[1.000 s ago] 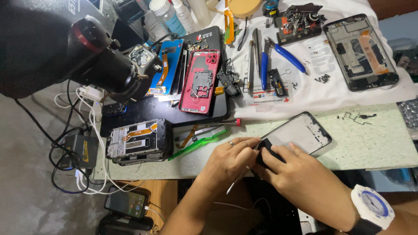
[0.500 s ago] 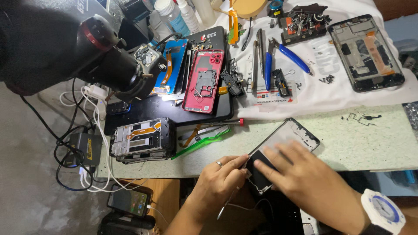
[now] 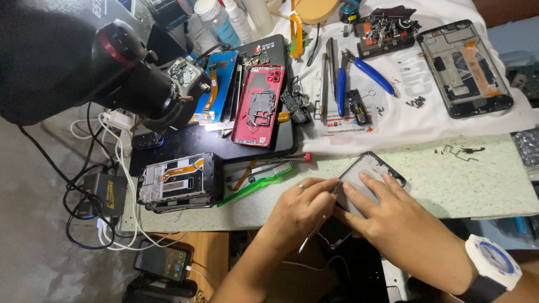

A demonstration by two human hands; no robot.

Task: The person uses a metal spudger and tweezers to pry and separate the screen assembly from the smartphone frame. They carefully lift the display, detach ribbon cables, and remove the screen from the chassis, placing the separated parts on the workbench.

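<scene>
Lying under both hands [image 3: 359,216] — phone frame [image 3: 368,177].

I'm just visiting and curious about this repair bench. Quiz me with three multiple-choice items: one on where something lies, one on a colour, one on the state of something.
1. Where does the green toothbrush lie?
A. left of the person's hands, on the table
B. on the white cloth
C. on the floor

2. What colour is the phone back cover lying on the dark mat?
A. yellow
B. red
C. white

3. What is the left hand doing?
A. lying flat and empty
B. gripping a thin metal tool
C. holding a bottle

Answers:
1 A: the brush lies on the speckled table, just left of the hands.
2 B: the cover is plainly red, inner side up.
3 B: the thin metal tool sticks out below its fingers, while the right hand presses on the phone frame.
</scene>
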